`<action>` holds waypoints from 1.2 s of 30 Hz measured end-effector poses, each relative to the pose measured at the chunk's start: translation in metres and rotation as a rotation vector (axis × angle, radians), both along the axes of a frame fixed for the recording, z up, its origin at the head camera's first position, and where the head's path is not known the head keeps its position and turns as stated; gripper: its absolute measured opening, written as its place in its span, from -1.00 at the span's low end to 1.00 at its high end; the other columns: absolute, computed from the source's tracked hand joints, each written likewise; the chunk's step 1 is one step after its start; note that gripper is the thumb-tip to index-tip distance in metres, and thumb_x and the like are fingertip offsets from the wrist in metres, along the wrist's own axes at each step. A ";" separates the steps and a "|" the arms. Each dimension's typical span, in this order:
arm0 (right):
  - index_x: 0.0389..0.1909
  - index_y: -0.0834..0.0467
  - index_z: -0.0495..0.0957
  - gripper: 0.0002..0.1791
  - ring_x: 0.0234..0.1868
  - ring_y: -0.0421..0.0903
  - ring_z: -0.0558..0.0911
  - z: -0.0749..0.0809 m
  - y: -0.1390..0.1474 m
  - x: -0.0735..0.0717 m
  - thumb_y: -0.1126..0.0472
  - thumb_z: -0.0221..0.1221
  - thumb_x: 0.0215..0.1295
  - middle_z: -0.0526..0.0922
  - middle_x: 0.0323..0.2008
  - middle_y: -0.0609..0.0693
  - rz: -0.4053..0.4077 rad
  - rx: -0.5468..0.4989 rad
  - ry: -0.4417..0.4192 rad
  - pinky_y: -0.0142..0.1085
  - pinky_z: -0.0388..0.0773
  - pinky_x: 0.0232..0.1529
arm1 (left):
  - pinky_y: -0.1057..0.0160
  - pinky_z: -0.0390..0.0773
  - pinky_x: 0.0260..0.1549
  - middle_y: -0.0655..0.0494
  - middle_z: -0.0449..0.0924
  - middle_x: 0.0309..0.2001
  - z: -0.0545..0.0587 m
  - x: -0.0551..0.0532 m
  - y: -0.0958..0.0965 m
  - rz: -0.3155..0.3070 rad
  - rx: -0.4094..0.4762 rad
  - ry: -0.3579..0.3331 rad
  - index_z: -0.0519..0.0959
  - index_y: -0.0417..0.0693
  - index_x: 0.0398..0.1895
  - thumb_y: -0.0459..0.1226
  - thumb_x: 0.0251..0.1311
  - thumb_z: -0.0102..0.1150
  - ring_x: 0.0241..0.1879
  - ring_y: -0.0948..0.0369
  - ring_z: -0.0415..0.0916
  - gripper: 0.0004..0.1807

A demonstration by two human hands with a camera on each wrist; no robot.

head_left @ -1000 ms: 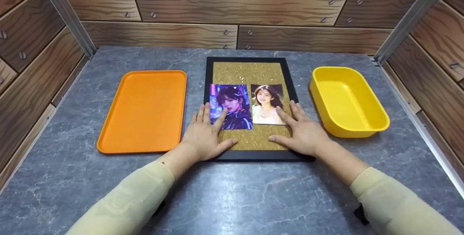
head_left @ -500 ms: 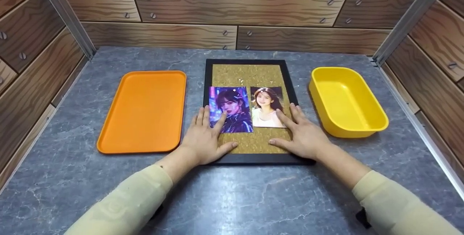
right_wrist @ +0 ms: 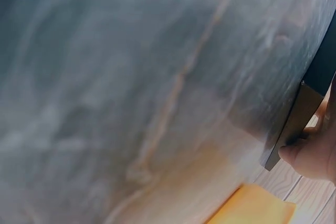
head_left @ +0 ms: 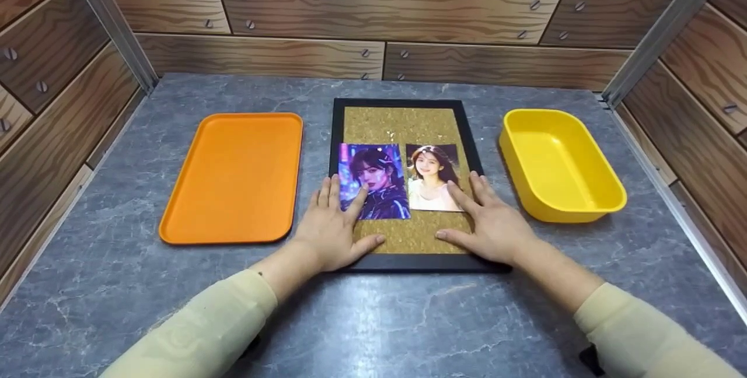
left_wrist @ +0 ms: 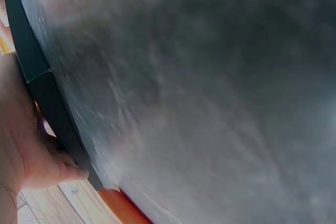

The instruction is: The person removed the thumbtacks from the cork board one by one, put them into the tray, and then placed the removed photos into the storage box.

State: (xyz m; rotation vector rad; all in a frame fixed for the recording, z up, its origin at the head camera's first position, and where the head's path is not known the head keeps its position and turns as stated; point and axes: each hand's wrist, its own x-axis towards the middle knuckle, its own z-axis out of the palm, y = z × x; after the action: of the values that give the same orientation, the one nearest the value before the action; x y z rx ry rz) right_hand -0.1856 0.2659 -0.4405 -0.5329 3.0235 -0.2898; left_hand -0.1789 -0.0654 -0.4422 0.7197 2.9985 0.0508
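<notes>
A cork board [head_left: 408,235] in a black frame lies flat on the grey table, mid-view. Two photo prints are side by side on it: a purple-toned portrait [head_left: 382,200] and a lighter portrait [head_left: 429,194], each with a small bright spot near its top. My left hand [head_left: 327,229] lies over the left side of the frame, thumb and forefinger stretched onto the cork. Mirroring it, my right hand [head_left: 496,223] rests on the right side. Both wrist views catch the outer fingers against the frame's side edge [left_wrist: 63,121].
An orange tray [head_left: 236,179] lies left of the board. To the right stands a yellow bin [head_left: 560,168] with raised walls. Wood-patterned panels [head_left: 385,10] close off the back and both sides of the table.
The cork board, with both photos on it, has slid slightly toward me, both hands moving along with it. The tray and bin have stayed in place.
</notes>
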 end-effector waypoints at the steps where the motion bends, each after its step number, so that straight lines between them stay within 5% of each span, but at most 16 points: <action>1: 0.72 -0.02 0.06 0.19 0.65 0.37 -0.07 0.000 0.000 0.001 -0.68 0.01 0.28 -0.14 0.66 0.39 0.001 -0.001 0.002 0.27 0.21 0.49 | -0.29 0.00 0.55 -0.61 -0.17 0.58 0.000 0.001 0.000 0.001 -0.001 0.000 -0.13 0.05 0.77 0.53 0.40 -0.39 0.59 -0.43 -0.14 0.10; 25: 0.72 -0.05 0.04 0.21 0.65 0.36 -0.10 0.000 -0.001 0.013 -0.70 0.01 0.25 -0.17 0.68 0.34 -0.025 -0.007 -0.013 0.35 0.19 0.47 | -0.31 0.02 0.54 -0.60 -0.17 0.59 0.000 0.011 0.000 -0.001 -0.005 -0.004 -0.14 0.05 0.76 0.54 0.40 -0.40 0.59 -0.44 -0.13 0.11; 36: 0.72 0.01 0.05 0.25 0.64 0.39 -0.02 0.003 -0.001 0.013 -0.69 0.08 0.22 -0.15 0.66 0.40 -0.003 -0.006 0.052 0.36 -0.08 0.55 | -0.29 0.05 0.54 -0.61 -0.16 0.58 0.003 0.010 0.000 0.010 0.016 -0.017 -0.15 0.03 0.77 0.55 0.37 -0.36 0.59 -0.42 -0.12 0.14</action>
State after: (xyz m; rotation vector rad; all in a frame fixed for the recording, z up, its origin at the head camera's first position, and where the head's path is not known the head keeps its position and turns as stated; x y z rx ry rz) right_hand -0.1729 0.2645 -0.4374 -0.5447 3.0749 -0.2894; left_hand -0.1685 -0.0656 -0.4392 0.7028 2.9891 0.0803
